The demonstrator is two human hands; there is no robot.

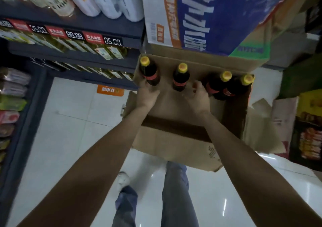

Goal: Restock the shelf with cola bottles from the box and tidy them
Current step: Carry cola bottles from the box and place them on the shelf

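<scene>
Your left hand [148, 94] grips the leftmost bottle [150, 73] in the box [174, 136]. Your right hand [197, 96] reaches with curled fingers beside two bottles [221, 85], holding nothing; another bottle [181, 77] stands between.

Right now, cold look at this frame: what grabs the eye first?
Four yellow-capped cola bottles standing in the open cardboard box at centre. The left hand grips the leftmost bottle; the right hand reaches in between the second bottle and the right-hand pair. Above sits a big blue-printed carton, with price-tagged shelves to the left.
</scene>
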